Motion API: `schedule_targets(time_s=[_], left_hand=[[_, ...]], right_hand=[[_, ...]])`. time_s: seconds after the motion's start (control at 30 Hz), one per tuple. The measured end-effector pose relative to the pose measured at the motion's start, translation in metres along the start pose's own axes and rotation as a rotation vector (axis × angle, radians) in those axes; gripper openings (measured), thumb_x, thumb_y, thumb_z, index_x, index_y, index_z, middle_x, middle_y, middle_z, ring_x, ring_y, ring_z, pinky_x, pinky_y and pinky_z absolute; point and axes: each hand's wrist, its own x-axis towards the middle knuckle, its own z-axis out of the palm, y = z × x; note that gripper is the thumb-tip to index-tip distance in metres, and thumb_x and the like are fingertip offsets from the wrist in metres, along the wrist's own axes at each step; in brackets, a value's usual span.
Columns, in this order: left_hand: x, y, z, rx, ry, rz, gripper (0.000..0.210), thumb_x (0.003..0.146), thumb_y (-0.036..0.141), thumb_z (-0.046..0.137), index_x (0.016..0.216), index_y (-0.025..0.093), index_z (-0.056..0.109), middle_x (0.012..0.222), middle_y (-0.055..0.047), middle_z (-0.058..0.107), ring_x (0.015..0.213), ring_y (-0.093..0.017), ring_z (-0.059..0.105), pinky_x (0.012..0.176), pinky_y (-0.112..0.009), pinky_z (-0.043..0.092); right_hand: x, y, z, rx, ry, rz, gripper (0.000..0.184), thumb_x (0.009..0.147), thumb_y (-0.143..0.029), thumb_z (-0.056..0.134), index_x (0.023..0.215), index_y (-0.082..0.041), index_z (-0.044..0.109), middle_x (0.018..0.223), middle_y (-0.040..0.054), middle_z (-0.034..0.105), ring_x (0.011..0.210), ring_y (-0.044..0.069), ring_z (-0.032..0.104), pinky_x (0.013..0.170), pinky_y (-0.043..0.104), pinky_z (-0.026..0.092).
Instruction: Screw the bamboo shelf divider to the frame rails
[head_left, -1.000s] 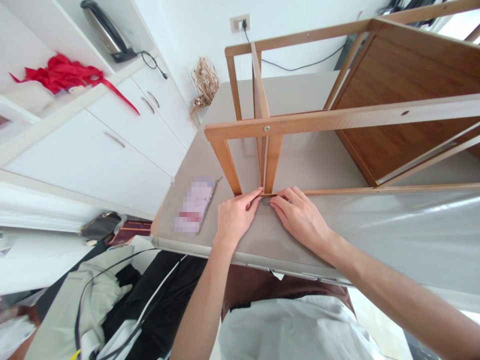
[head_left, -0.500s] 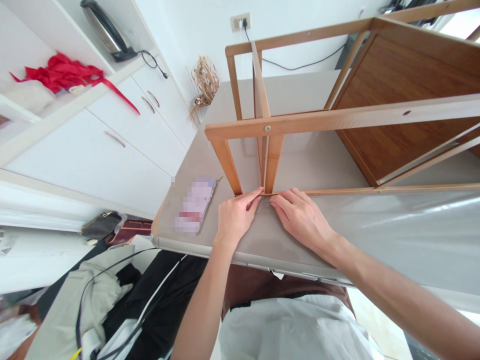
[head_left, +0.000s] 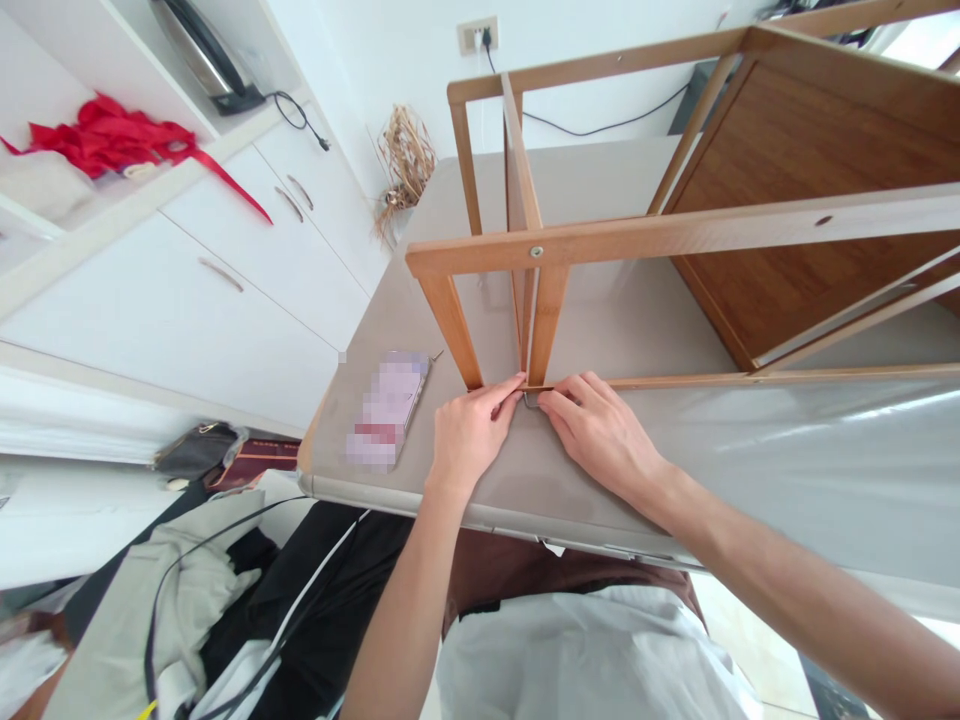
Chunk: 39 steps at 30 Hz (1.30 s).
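A wooden rack frame (head_left: 645, 226) lies on its side on the grey tabletop (head_left: 510, 490). My left hand (head_left: 472, 432) has its fingers closed at the frame's lower rail, by the foot of the slanted end posts. Just to the right, my right hand (head_left: 606, 432) pinches a thin bent metal hex key (head_left: 530, 400) against the same joint. The key's tip, where it meets the wood, is too small to make out. On the upper rail a metal bolt head (head_left: 536, 252) shows. A phone (head_left: 390, 410) lies left of my left hand.
White cabinets (head_left: 187, 290) stand at the left, with a kettle (head_left: 206, 55) and red ribbon (head_left: 112, 140) on their shelf. Dried plants (head_left: 405, 165) are behind the table corner. Clothes and cables (head_left: 322, 590) lie below left. A wall socket (head_left: 478, 36) holds plugs.
The bent part of the hex key now shows between my hands, where it was barely visible before. Both hands stay at the same joint, and the view has shifted slightly.
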Motion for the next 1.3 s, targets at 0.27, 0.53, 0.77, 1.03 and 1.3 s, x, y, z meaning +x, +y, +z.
schedule_targets(time_s=[0.27,0.53,0.77,1.03,1.3], left_hand=[[0.0,-0.0004,-0.0007,-0.003,0.015,0.01,0.028,0.097,0.034,0.059,0.122,0.038,0.071,0.086,0.001,0.077,0.068,-0.013,0.063,0.061,-0.025,0.034],[-0.0002,-0.0001,-0.001,-0.002,0.002,0.016,0.029,0.097,0.034,0.058,0.123,0.038,0.07,0.089,0.001,0.078,0.071,-0.014,0.065,0.062,-0.025,0.035],[-0.0009,-0.0012,-0.0004,-0.001,0.02,0.022,0.028,0.097,0.034,0.058,0.121,0.039,0.071,0.092,0.003,0.078,0.071,-0.013,0.066,0.061,-0.025,0.035],[-0.0007,-0.002,0.0009,-0.011,0.027,0.04,0.028,0.097,0.033,0.058,0.122,0.039,0.07,0.09,0.003,0.078,0.071,-0.013,0.066,0.062,-0.025,0.035],[-0.0012,-0.0029,0.0015,-0.007,0.042,0.031,0.028,0.097,0.034,0.059,0.121,0.04,0.07,0.089,0.004,0.077,0.067,-0.011,0.063,0.06,-0.025,0.032]], right_hand=[[-0.0013,-0.0027,0.0006,-0.026,0.02,-0.013,0.022,0.098,-0.013,0.044,0.096,-0.019,0.065,0.095,0.0083,0.061,0.086,0.021,0.046,0.082,0.033,0.041],[-0.0022,-0.0031,-0.0003,-0.053,-0.01,-0.016,0.023,0.097,-0.01,0.044,0.1,-0.018,0.066,0.099,0.0087,0.062,0.087,0.021,0.046,0.084,0.033,0.042],[-0.0021,-0.0021,0.0025,-0.063,0.051,0.0,0.019,0.097,-0.013,0.048,0.096,-0.019,0.066,0.095,0.0075,0.062,0.085,0.021,0.046,0.082,0.033,0.04],[-0.0012,-0.004,0.0017,-0.138,0.097,-0.033,0.014,0.096,-0.015,0.053,0.095,-0.018,0.066,0.091,0.0058,0.064,0.084,0.021,0.048,0.079,0.034,0.038],[-0.0007,-0.0027,0.0009,-0.12,0.054,-0.002,0.017,0.097,-0.018,0.052,0.087,-0.018,0.066,0.089,0.0063,0.063,0.085,0.02,0.051,0.081,0.031,0.039]])
